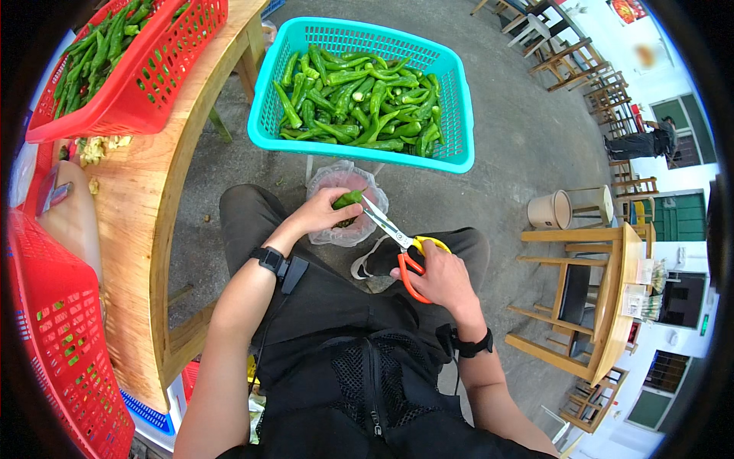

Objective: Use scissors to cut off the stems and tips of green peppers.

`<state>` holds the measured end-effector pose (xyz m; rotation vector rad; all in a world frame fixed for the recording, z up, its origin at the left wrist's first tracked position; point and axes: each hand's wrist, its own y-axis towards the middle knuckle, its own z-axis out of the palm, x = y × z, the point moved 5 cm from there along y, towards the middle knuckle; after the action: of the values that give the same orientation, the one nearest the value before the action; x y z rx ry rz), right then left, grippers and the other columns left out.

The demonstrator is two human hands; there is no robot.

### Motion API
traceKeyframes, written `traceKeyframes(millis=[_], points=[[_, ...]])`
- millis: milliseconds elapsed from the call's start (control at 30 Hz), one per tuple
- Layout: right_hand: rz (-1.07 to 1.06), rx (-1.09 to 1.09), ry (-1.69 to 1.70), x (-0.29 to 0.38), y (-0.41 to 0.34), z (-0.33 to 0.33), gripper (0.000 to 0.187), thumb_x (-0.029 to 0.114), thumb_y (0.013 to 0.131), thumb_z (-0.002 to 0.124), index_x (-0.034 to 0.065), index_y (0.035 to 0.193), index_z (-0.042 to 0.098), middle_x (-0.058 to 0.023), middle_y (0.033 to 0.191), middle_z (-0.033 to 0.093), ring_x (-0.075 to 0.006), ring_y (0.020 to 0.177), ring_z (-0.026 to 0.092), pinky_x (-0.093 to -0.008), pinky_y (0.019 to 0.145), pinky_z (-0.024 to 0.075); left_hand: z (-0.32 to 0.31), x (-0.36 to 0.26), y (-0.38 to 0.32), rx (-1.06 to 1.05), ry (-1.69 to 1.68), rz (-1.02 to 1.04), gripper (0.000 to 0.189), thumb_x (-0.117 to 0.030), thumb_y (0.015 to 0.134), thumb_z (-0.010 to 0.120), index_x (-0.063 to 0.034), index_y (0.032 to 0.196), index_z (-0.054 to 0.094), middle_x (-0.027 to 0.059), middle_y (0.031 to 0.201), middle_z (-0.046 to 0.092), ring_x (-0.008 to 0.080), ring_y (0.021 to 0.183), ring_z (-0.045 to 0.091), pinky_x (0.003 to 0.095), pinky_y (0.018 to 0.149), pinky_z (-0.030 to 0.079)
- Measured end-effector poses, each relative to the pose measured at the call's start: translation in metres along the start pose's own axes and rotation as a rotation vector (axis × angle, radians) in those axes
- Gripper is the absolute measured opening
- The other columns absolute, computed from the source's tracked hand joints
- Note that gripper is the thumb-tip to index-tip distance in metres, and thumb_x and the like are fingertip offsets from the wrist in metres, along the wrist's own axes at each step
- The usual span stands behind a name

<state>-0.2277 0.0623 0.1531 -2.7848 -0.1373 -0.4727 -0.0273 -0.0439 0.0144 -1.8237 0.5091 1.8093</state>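
A green pepper (347, 199) is held in my left hand (323, 211), over a lined waste bin (375, 198) that stands between my knees. My right hand (446, 275) grips scissors (395, 232) with one yellow and one orange handle loop. The blades are parted, and their tips point up and left, close beside the pepper's stem end. Beyond the bin, a turquoise plastic basket (367, 152) holds a heap of green peppers (358, 103). Many of these show pale cut ends.
At my left stands a wooden table (166, 149) carrying a red basket (166, 74) of green peppers. Another red basket (63, 333) sits nearer on that side. Rightward are a wooden table (619, 321), a beige bucket (549, 209) and a distant person (642, 140).
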Motion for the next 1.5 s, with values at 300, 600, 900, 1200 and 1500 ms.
traceKeyframes(millis=[300, 600, 900, 1200, 1500], points=[[-0.022, -0.012, 0.001, -0.001, 0.0, 0.002, 0.067, 0.056, 0.07, 0.07, -0.0031, 0.099, 0.056, -0.0221, 0.083, 0.063, -0.0398, 0.077, 0.062, -0.0456, 0.067, 0.0493, 0.0, 0.002, 0.002, -0.004, 0.033, 0.039, 0.038, -0.037, 0.085, 0.066, -0.0005, 0.095, 0.062, -0.0015, 0.074, 0.058, 0.0065, 0.069, 0.049, 0.025, 0.062, 0.042], [-0.013, -0.023, 0.003, 0.002, -0.002, 0.0, 0.067, 0.055, 0.07, 0.07, -0.0034, 0.098, 0.056, -0.0217, 0.081, 0.063, -0.0396, 0.077, 0.062, -0.0451, 0.068, 0.0494, 0.0, 0.0, -0.001, 0.063, 0.039, -0.019, 0.041, -0.032, 0.089, 0.063, 0.0015, 0.111, 0.057, 0.0018, 0.095, 0.062, 0.0084, 0.087, 0.054, 0.0264, 0.079, 0.045], [-0.044, -0.047, 0.003, 0.0, -0.005, -0.001, 0.066, 0.054, 0.071, 0.07, -0.0035, 0.1, 0.056, -0.0215, 0.08, 0.063, -0.0394, 0.078, 0.062, -0.0451, 0.068, 0.0495, 0.001, -0.003, -0.002, 0.077, 0.067, -0.022, 0.044, -0.034, 0.089, 0.063, 0.0019, 0.113, 0.057, 0.0026, 0.098, 0.062, 0.0091, 0.088, 0.054, 0.0269, 0.081, 0.045], [-0.049, -0.067, -0.014, 0.001, -0.008, -0.001, 0.063, 0.055, 0.073, 0.068, -0.0039, 0.092, 0.056, -0.0228, 0.073, 0.061, -0.0415, 0.072, 0.061, -0.047, 0.063, 0.0492, 0.005, -0.018, -0.005, 0.031, 0.192, 0.023, 0.045, -0.035, 0.087, 0.064, 0.0022, 0.112, 0.058, 0.0054, 0.096, 0.063, 0.0103, 0.087, 0.055, 0.0282, 0.079, 0.046], [-0.028, -0.09, -0.071, 0.006, -0.007, -0.002, 0.059, 0.054, 0.075, 0.067, -0.0032, 0.082, 0.057, -0.0216, 0.064, 0.059, -0.0408, 0.065, 0.06, -0.0466, 0.058, 0.049, 0.003, -0.015, -0.005, 0.003, 0.245, -0.004, 0.046, -0.037, 0.087, 0.064, 0.0011, 0.113, 0.058, 0.0078, 0.097, 0.065, 0.0124, 0.089, 0.056, 0.0295, 0.081, 0.046]])
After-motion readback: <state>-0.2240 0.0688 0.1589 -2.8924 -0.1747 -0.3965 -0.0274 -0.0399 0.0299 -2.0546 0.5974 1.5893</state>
